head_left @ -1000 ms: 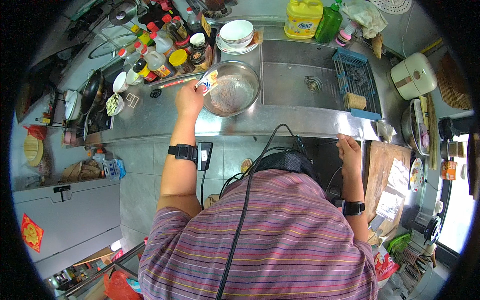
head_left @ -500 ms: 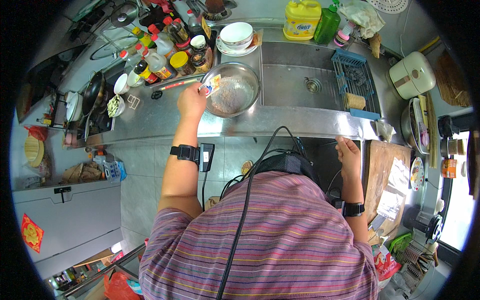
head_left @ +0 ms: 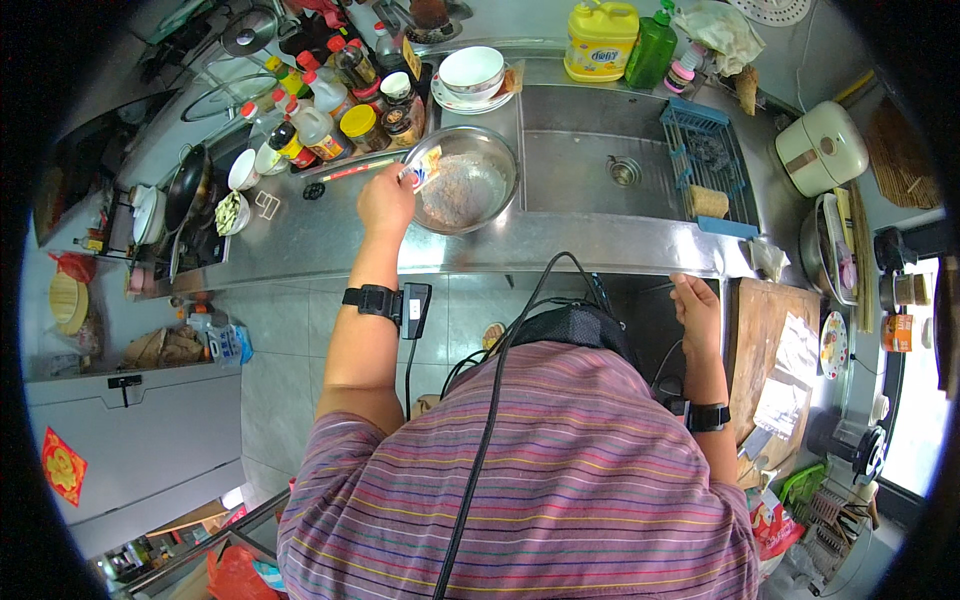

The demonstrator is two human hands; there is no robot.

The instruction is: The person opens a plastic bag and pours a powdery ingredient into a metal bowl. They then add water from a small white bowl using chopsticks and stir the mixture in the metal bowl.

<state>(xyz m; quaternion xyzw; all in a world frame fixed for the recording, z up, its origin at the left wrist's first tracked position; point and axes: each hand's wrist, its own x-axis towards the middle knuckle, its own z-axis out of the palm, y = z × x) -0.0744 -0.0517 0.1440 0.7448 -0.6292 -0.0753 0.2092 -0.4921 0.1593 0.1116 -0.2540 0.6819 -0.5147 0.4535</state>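
My left hand (head_left: 386, 200) is closed on a small printed packet (head_left: 425, 168), white with yellow, red and blue. It holds the packet over the left side of a round steel bowl (head_left: 497, 205). Inside the bowl lies a pale, pinkish-brown minced-looking mass (head_left: 455, 190) with whitish powder or liquid around it; I cannot tell which. My right hand (head_left: 697, 305) hovers at the counter's front edge, left of a wooden board (head_left: 750, 340). Its fingers are curled together, and what they hold, if anything, is too small to make out.
Right of the bowl is a steel sink (head_left: 570, 150) with a blue drain rack (head_left: 700, 130). Stacked bowls and plates (head_left: 472, 70) stand behind the steel bowl. Several sauce bottles (head_left: 320, 130) crowd the back left. A red-and-white stick-like thing (head_left: 360, 170) lies beside my left hand.
Very little differs. The packet in my left hand has tilted slightly above the bowl, while my right hand stays in place.
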